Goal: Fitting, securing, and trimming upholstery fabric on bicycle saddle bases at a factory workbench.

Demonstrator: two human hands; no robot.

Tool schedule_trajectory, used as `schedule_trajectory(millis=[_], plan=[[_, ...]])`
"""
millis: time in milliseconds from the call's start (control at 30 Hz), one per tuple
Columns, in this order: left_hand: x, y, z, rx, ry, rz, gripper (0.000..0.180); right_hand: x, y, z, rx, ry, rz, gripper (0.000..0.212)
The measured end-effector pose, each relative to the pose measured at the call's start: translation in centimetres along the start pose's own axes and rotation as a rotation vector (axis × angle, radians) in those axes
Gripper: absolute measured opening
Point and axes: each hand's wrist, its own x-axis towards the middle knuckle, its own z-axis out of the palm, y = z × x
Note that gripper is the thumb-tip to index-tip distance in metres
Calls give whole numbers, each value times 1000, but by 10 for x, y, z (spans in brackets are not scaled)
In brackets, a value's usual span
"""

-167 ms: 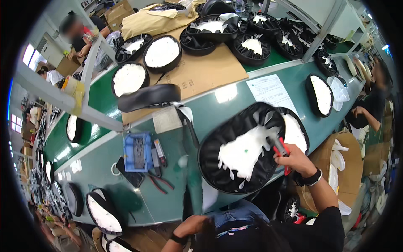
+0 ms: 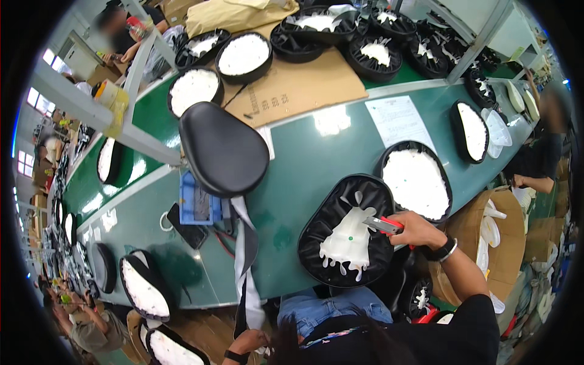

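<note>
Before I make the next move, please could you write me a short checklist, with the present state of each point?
1. Right hand has the red-handled tool in its grip: ok.
2. Black-and-white piece below the tool lies with its white side facing up: ok.
3. Tool's tip touches that white side: cannot tell from this single view.
4. Left hand steadies that piece: not ok, it is low and well to the left.
5. Left hand grips the long strip: cannot tell.
6. Blue bin is fully visible: not ok, the smooth black seat covers part.

Bin L of seat, ppr behind-R
</note>
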Motion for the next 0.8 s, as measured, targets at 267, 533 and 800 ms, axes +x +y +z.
schedule_trajectory(millis=[267,533,800], plan=[[44,208,-83,-80,1299,178,31,21,29,31,-49,-226,87,26],[157,298,-186,-1617,961,420,63,6,46,58,-219,-31,133,30],[170,349,-245,-1824,802,929,57,-3,60,71,-31,117,194,24]])
